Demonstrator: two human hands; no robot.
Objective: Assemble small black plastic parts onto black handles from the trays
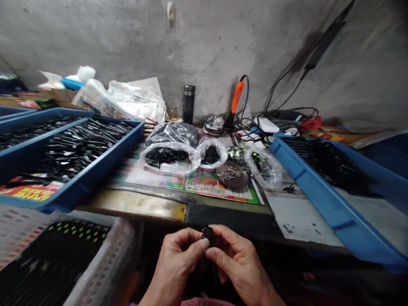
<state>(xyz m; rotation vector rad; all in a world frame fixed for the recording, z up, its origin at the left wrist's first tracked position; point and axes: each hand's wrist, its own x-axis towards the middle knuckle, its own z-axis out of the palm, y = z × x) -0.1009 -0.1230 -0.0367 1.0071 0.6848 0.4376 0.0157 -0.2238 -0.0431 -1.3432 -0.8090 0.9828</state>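
Observation:
My left hand [180, 257] and my right hand [236, 257] meet low in the view, just in front of the bench edge. Both are closed, pinching one small black part [208, 232] between thumbs and fingertips. On the bench ahead lie clear bags of black parts [165, 156], another bag with green-dotted black pieces [264, 166], and a dark dish of small metal screws [230, 173].
A blue tray of black parts [76, 148] stands at the left, another blue tray [321, 191] at the right. A white perforated basket [105, 263] of black pieces sits low left. An orange-handled tool [236, 100], a black flask [188, 104] and cables lie by the wall.

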